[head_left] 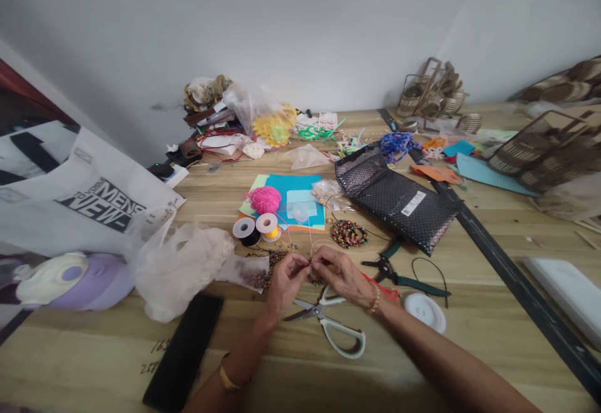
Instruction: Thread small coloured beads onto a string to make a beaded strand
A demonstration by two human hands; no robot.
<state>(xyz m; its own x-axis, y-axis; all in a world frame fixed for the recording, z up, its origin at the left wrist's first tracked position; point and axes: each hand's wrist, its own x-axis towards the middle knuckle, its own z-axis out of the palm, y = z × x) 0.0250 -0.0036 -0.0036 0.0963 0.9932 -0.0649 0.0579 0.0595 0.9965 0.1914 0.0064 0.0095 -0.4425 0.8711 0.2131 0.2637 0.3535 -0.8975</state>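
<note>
My left hand and my right hand meet over the middle of the table, fingers pinched tip to tip. A thin pale cord runs up from between the fingertips; what else is pinched there is too small to tell. Small colourful beads lie just behind my left hand, partly in a clear bag. Under my right wrist lie open scissors with pale handles. A coil of strung multicoloured beads rests beyond my right hand, near green-handled pliers.
Spools of black thread and yellow thread stand by pink yarn on coloured paper. A black padded mailer lies right, a white spool nearer. A dark phone-like slab and plastic bag are left.
</note>
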